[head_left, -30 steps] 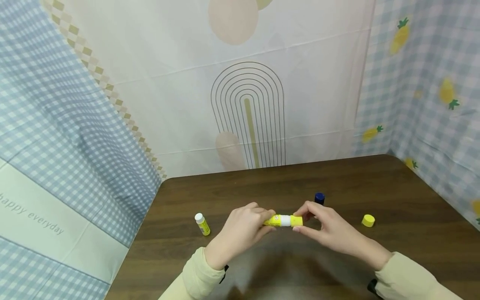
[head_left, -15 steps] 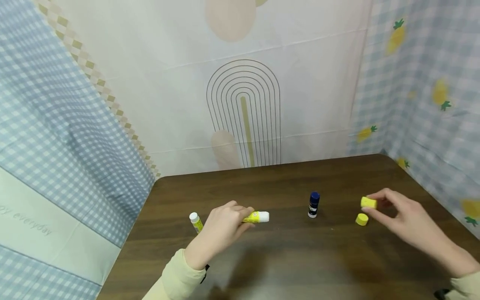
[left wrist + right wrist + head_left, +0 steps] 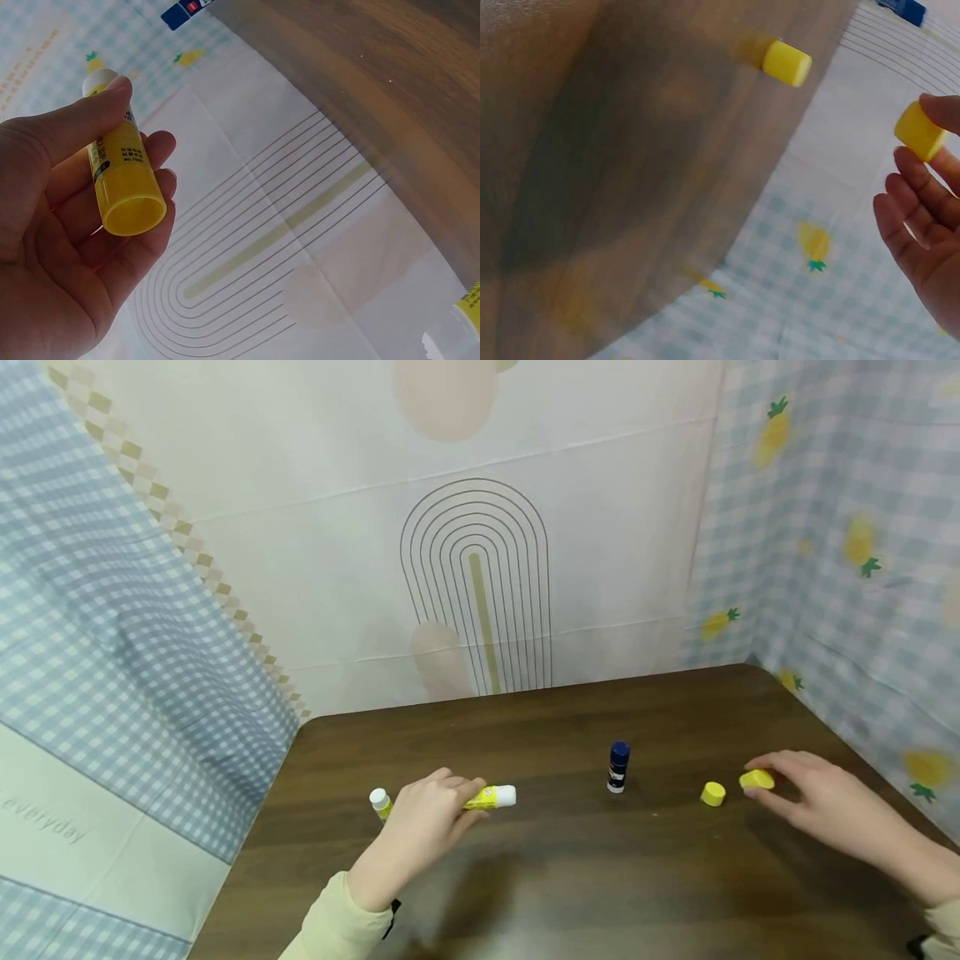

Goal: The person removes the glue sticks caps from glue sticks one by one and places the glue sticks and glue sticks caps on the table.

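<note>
My left hand (image 3: 423, 814) grips a yellow glue stick (image 3: 126, 165) above the table, its white end pointing right in the head view. In the left wrist view the thumb presses near that white end and the fingers curl behind the barrel. On the right, my right hand (image 3: 817, 797) pinches a yellow cap (image 3: 920, 133) between thumb and fingertips. A second yellow cap (image 3: 713, 793) sits on the table just left of that hand. Partly hidden behind the left hand stands another yellow glue stick (image 3: 380, 802) with a white top.
A dark blue glue stick (image 3: 618, 767) with a white base stands upright between the hands, on the brown wooden table (image 3: 570, 860). Behind the table hangs a pale patterned cloth (image 3: 600, 552), with blue checked cloth on both sides.
The right hand has pulled the yellow cap off the glue stick and carried it right, beside the other cap. The left hand has shifted left with the glue stick.
</note>
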`<state>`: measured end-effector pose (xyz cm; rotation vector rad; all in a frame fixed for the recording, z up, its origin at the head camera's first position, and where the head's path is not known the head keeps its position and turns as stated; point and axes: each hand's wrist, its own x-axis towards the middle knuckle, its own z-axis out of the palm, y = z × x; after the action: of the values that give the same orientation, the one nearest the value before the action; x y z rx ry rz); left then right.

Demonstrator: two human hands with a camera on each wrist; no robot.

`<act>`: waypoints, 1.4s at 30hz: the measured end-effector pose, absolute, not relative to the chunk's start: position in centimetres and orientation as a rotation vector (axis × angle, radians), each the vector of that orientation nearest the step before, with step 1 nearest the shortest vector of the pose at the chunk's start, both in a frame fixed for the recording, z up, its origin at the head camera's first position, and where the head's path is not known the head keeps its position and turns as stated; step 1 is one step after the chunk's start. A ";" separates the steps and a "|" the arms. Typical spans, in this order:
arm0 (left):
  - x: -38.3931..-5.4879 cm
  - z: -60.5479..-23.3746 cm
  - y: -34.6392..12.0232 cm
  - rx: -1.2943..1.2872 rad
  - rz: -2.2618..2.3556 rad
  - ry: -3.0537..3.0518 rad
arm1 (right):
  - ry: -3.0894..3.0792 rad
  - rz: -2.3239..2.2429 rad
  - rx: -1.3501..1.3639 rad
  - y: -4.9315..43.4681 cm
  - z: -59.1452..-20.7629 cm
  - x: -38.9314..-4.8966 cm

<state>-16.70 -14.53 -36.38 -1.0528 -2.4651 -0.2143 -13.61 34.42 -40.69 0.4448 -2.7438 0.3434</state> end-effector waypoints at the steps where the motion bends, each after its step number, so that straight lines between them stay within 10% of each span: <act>1: -16.6 -36.5 -14.7 -1.047 -0.209 -2.468 | -2.786 0.353 0.458 34.2 -41.0 -13.8; 42: -16.9 -36.3 -17.9 -0.805 -0.619 -2.308 | -3.145 0.449 0.520 33.7 -44.6 -14.5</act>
<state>-16.89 -17.93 -36.30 -0.8051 -2.3083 -0.6186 -14.51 33.72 -44.58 0.5201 -3.1449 0.4486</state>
